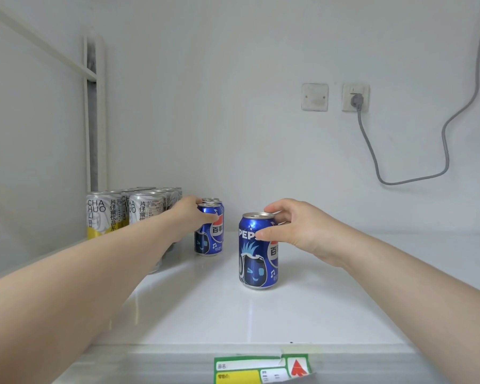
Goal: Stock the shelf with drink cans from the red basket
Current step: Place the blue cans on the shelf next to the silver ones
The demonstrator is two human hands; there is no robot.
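A white shelf (pixel 205 309) fills the lower view. My left hand (pixel 190 214) reaches far in and grips a blue Pepsi can (pixel 209 239) standing at the front of a short row of blue cans. My right hand (pixel 291 225) holds a second blue Pepsi can (pixel 257 259) near its top, thumb in front and fingers behind. That can stands upright on the shelf, nearer to me and to the right of the row. The red basket is out of view.
Several silver and yellow tea cans (pixel 106 214) stand in rows at the shelf's left back. The wall behind carries a blank plate (pixel 315 97) and a socket (pixel 355 98) with a grey cable (pixel 416 178). A green price label (pixel 261 368) sits on the shelf's front edge.
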